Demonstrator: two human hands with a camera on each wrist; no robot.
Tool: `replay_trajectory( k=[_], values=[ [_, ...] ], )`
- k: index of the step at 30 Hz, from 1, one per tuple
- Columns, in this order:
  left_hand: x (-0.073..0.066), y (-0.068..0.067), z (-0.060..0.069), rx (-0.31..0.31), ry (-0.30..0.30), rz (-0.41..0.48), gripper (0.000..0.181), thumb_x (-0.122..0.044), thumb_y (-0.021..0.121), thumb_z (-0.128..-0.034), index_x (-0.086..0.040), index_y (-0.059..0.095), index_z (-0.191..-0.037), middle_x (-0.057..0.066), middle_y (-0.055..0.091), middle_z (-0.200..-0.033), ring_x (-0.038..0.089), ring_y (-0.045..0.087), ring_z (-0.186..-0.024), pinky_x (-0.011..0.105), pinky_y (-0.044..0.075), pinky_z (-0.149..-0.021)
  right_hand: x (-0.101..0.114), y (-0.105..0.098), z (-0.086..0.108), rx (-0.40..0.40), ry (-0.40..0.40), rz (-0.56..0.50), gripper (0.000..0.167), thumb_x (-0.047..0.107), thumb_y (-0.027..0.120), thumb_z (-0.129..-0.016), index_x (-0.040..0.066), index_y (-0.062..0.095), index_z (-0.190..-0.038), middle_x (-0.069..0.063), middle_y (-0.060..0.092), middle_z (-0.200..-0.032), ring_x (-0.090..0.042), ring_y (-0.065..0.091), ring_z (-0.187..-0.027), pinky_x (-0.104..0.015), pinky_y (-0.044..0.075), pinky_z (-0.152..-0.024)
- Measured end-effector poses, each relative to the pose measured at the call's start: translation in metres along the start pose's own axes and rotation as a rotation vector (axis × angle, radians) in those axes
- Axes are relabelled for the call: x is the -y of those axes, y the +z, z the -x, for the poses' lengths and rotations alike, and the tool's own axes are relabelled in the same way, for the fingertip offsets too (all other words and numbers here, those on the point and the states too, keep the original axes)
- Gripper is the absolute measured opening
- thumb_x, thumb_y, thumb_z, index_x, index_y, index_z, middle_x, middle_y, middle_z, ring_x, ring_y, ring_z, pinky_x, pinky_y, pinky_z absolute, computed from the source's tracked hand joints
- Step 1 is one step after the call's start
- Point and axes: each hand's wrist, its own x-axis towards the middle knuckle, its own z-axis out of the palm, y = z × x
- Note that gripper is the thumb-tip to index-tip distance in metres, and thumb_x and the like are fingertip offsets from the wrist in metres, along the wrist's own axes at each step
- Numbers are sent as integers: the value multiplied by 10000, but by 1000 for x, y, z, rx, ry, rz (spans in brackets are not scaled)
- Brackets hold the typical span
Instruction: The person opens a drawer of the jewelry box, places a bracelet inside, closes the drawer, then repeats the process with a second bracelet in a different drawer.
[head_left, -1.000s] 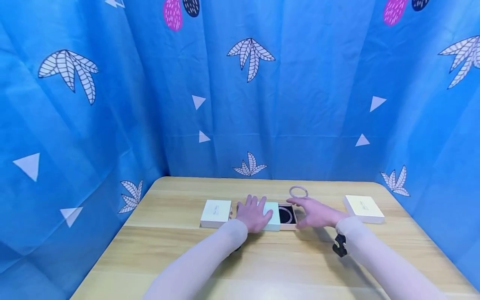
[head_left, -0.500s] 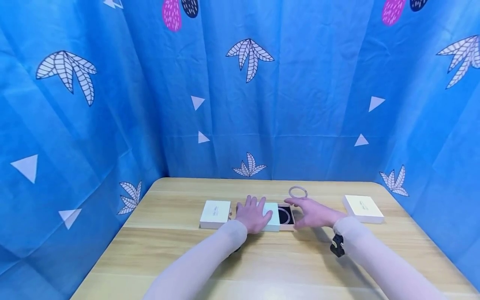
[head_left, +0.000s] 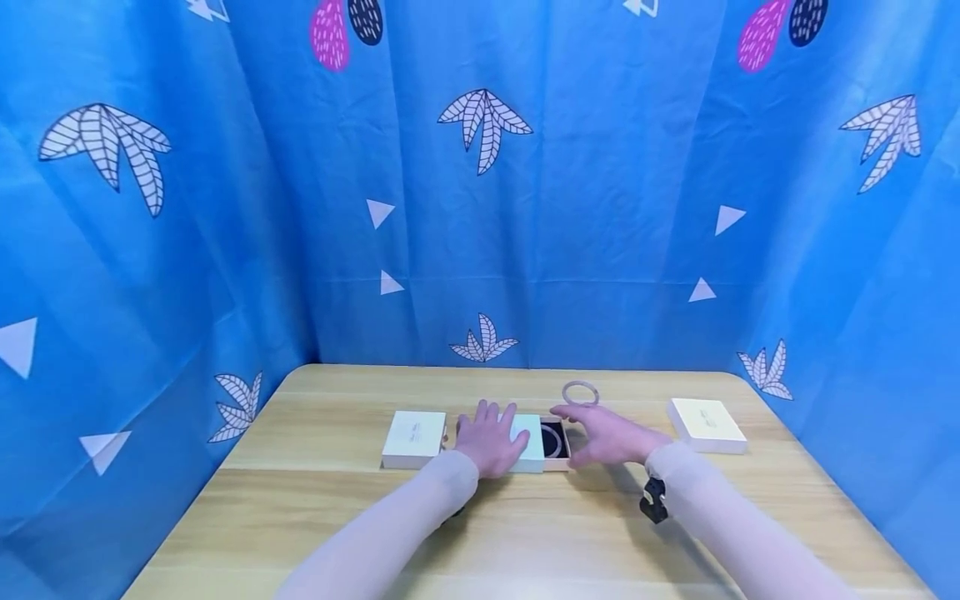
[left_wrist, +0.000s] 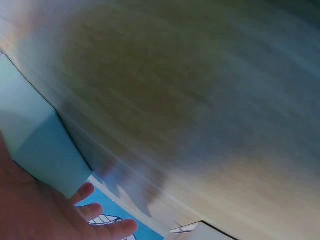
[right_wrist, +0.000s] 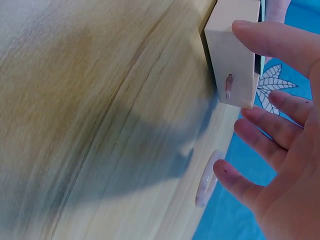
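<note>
My left hand (head_left: 489,442) rests spread on a mint-green box sleeve (head_left: 531,442); in the left wrist view its fingers reach past the sleeve's side (left_wrist: 52,150). A pale pink drawer (head_left: 557,467) sticks out of the sleeve's right end. Inside it, on black lining, lies a bangle (head_left: 558,442), partly covered by the sleeve. My right hand (head_left: 615,437) is at the drawer's outer end, its thumb touching the end face (right_wrist: 232,55) and its other fingers extended near the far corner. A second bangle (right_wrist: 205,182) lies on the table just beyond these fingers.
To the left sits a closed white box (head_left: 415,438) with a small tab at its right side. A cream-topped box (head_left: 707,425) stands farther right. Blue curtains (head_left: 600,250) close in the wooden table (head_left: 337,500) at the back and sides.
The drawer has slid slightly left into the mint sleeve, with my right hand following it. My left hand stays on the sleeve. The whole head view has shifted a little.
</note>
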Motion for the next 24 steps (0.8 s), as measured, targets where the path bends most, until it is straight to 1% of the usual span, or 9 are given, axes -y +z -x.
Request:
replay_trajectory(
  k=[3, 6, 10, 12, 14, 17, 18, 20, 24],
  values=[
    [1, 0, -1, -2, 4, 5, 754, -670, 208, -1000, -234, 249, -1614, 136, 306, -1635, 378, 214, -1531, 692, 223, -1159, 1, -1, -2, 0, -4, 8, 923, 216, 871, -725, 105, 427, -1526, -108, 506, -1512, -356, 494, -1369, -562, 414, -1109],
    [2, -4, -1, -12, 12, 12, 739, -650, 228, -1008, -221, 265, -1609, 147, 317, -1624, 384, 220, -1527, 697, 228, -1152, 1, 0, -4, -10, -8, 22, 926, 222, 874, -724, 98, 426, -1526, -103, 505, -1515, -350, 501, -1364, -556, 417, -1108],
    [-1, -6, 3, -40, 20, 29, 707, -615, 263, -1022, -199, 309, -1592, 155, 349, -1604, 393, 249, -1513, 703, 240, -1143, -1, 2, -3, -20, -13, 33, 925, 224, 870, -726, 111, 423, -1528, -94, 512, -1510, -339, 516, -1350, -550, 428, -1100],
    [-6, -1, 5, -40, 20, 44, 710, -620, 265, -1021, -200, 312, -1592, 154, 353, -1603, 393, 252, -1512, 705, 237, -1144, -1, 2, 2, -10, -3, 32, 924, 218, 866, -724, 120, 423, -1529, -91, 512, -1510, -338, 518, -1347, -551, 437, -1092],
    [-4, 2, 9, -27, 19, 39, 720, -630, 266, -1017, -201, 306, -1594, 155, 351, -1606, 393, 251, -1513, 703, 235, -1147, 2, 7, 3, -3, -2, 23, 923, 216, 866, -722, 121, 426, -1527, -91, 513, -1509, -339, 519, -1345, -547, 443, -1087],
    [-3, 8, 14, -27, 20, 43, 726, -638, 278, -1013, -197, 323, -1587, 163, 358, -1602, 402, 264, -1507, 709, 241, -1141, 3, 12, 5, 0, -7, 27, 916, 208, 867, -716, 107, 436, -1519, -96, 522, -1499, -342, 528, -1333, -542, 458, -1073],
    [-2, 10, 13, -29, 18, 40, 728, -642, 272, -1011, -202, 319, -1590, 160, 356, -1604, 400, 263, -1508, 710, 242, -1140, 4, 13, 5, -3, -15, 34, 913, 209, 866, -717, 106, 438, -1517, -96, 525, -1496, -341, 531, -1330, -538, 460, -1072],
    [0, 11, 10, -59, 18, 31, 725, -645, 274, -1010, -203, 340, -1580, 159, 370, -1597, 399, 278, -1502, 714, 253, -1132, 3, 12, 2, -15, -22, 47, 910, 213, 866, -716, 113, 441, -1515, -92, 531, -1490, -333, 534, -1329, -531, 459, -1076],
    [3, 5, -1, -79, 14, -2, 736, -663, 239, -1007, -219, 326, -1587, 144, 365, -1604, 386, 275, -1507, 707, 263, -1131, 2, 4, -7, -32, -21, 58, 921, 212, 860, -710, 135, 434, -1523, -81, 524, -1499, -328, 523, -1346, -532, 444, -1092]
  ],
)
